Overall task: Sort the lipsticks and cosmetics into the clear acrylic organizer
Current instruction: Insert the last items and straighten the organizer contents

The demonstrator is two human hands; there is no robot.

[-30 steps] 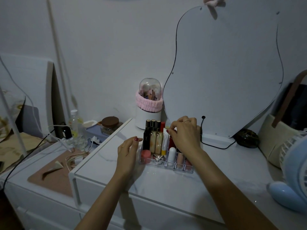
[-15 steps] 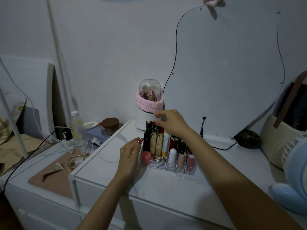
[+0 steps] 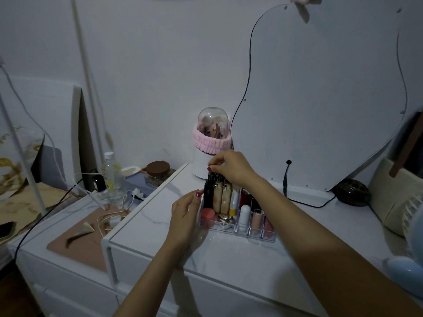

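Note:
The clear acrylic organizer (image 3: 238,232) stands on the white dresser top, filled with upright tubes: a black tube (image 3: 207,196) at its back left, two gold bottles (image 3: 222,197), a white-yellow tube (image 3: 234,202), a white stick (image 3: 244,217), pink lipsticks (image 3: 257,219) and a small pink jar (image 3: 207,215) in front. My right hand (image 3: 231,168) reaches over the back row and pinches the top of the black tube. My left hand (image 3: 185,211) rests with relaxed fingers against the organizer's left side.
A white brush holder with a clear dome and pink band (image 3: 211,143) stands just behind the organizer. A curvy mirror (image 3: 325,99) leans against the wall, its cable (image 3: 297,197) trailing right. A blue fan (image 3: 412,248) sits at far right; bottle, jar and cables lie on the lower cabinet left.
My right hand moved from the middle of the organizer up toward the brush holder, then came down onto the black tube's top at the back left. My left hand stayed beside the organizer.

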